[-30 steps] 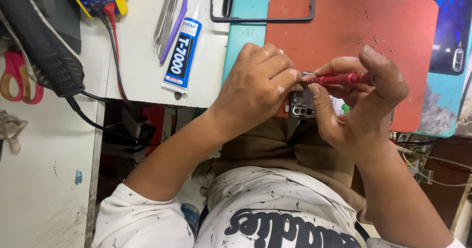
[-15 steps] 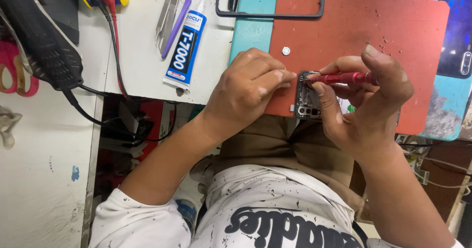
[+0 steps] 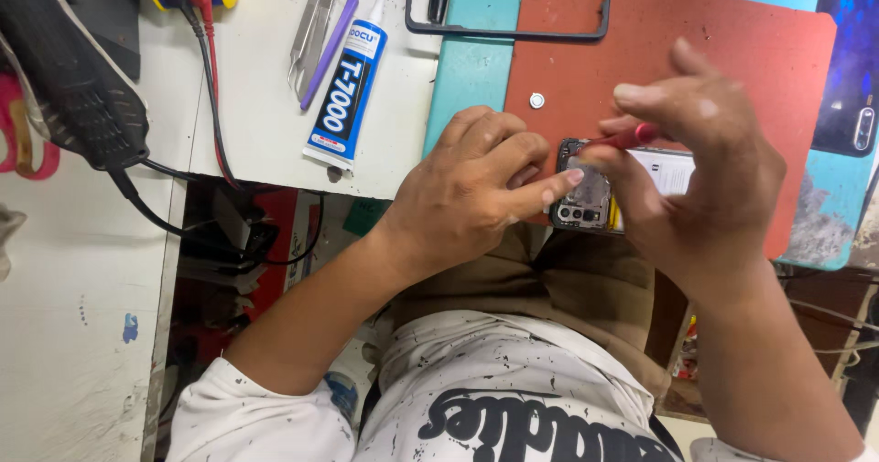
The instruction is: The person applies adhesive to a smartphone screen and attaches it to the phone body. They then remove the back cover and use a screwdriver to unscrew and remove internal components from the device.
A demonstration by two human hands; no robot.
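The opened phone (image 3: pixel 593 187) lies at the near edge of the red work mat (image 3: pixel 732 68), back cover removed, camera cluster at its near-left corner. All positions below are referenced to this phone.

Left hand (image 3: pixel 476 196): rests at the left of the phone, palm down. Its fingers (image 3: pixel 540 190) are extended and close together, pressing on the left edge of the phone to steady it. They enclose nothing.

Right hand (image 3: pixel 696 178): positioned over the right part of the phone. Its fingers pinch a red-handled tool (image 3: pixel 632 137), apparently a small screwdriver. The tool runs roughly left to right, with the tip toward the upper left area of the phone. The tip itself is hidden by the thumb, so contact with the board cannot be confirmed. The right hand is the nearer one to the working point.

The long axis of the phone runs left to right, along the near edge of the mat.

Beyond the phone, on the mat: one small round silver part (image 3: pixel 537 100), well apart from the fingers. Farther beyond: a black phone frame (image 3: pixel 508 32). Far left of the phone, on the white desk (image 3: pixel 256 123): a glue tube (image 3: pixel 348 82) and tweezers (image 3: pixel 311 27). No container is in view.
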